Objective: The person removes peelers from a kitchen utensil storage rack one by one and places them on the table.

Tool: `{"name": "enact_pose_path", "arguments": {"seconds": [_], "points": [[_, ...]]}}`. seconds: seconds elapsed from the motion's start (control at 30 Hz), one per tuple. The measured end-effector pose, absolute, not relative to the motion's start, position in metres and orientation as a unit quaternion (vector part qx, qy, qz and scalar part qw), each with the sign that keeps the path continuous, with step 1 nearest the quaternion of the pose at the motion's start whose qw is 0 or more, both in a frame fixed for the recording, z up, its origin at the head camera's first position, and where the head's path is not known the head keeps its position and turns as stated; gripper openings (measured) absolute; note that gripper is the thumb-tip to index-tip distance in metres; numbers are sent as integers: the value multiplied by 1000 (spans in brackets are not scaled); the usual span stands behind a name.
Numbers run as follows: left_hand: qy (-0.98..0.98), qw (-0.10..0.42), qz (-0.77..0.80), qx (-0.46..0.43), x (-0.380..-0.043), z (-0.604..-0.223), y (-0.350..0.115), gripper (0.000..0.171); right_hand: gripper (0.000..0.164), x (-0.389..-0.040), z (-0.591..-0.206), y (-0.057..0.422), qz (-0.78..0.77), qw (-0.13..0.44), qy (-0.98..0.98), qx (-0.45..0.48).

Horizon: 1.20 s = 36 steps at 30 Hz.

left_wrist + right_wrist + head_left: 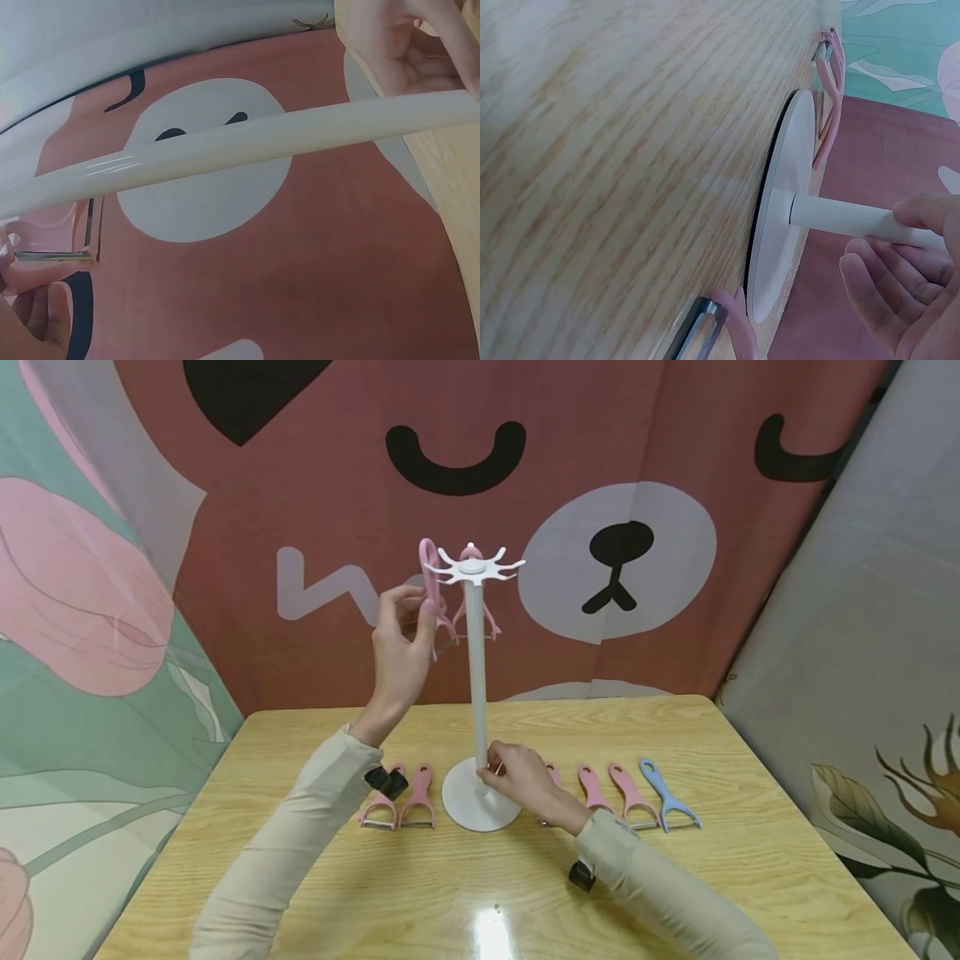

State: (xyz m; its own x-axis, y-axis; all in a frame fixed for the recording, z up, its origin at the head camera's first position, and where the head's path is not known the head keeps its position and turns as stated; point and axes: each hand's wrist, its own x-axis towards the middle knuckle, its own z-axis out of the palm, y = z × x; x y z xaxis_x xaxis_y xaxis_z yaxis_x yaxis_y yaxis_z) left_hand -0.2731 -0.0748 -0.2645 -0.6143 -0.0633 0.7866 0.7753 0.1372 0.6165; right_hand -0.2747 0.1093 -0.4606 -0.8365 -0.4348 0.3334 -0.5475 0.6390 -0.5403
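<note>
A white stand with a round base [472,817] and a slim pole [477,685] stands upright on the table, topped by a ring of curved hooks [472,570]. My left hand [399,656] pinches a pink Y-shaped peeler [429,560] by its handle, its looped end up beside the hooks on the left. Another pink peeler [491,612] hangs behind the pole, blade end down. Low on the pole, the thumb and fingers of my right hand [528,779] grip it just above the base; the right wrist view shows this hand [915,289] around the pole [840,216].
Two pink peelers, one of them this one [420,793], lie left of the base. On the right lie several more pink peelers [628,789] and a blue peeler [663,789], partly behind my right wrist. A printed curtain [337,485] hangs behind the wooden table [300,860].
</note>
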Motion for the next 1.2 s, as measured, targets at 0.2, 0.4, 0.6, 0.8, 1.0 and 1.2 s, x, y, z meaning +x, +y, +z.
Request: {"name": "enact_pose_path", "arguments": {"seconds": [0.2,0.4,0.6,0.8,1.0,1.2], "points": [[-665,353,-601,-269,-262,-258,-76,22,11,-275,-461,109,332,88,-899,273],[-663,357,-600,-271,-263,-262,-79,22,13,-274,-461,108,330,86,-901,269],[-658,357,-603,-275,-265,-267,-84,23,12,-273,-460,108,326,89,-901,273],[-652,367,-600,-284,-270,-276,-90,21,12,-272,-459,108,326,92,-900,274],[-665,381,-590,-254,-266,-280,-94,21,11,-273,-460,108,327,92,-900,272],[-685,376,-578,-235,-264,-291,-102,22,11,-273,-461,108,328,97,-898,278]]}}
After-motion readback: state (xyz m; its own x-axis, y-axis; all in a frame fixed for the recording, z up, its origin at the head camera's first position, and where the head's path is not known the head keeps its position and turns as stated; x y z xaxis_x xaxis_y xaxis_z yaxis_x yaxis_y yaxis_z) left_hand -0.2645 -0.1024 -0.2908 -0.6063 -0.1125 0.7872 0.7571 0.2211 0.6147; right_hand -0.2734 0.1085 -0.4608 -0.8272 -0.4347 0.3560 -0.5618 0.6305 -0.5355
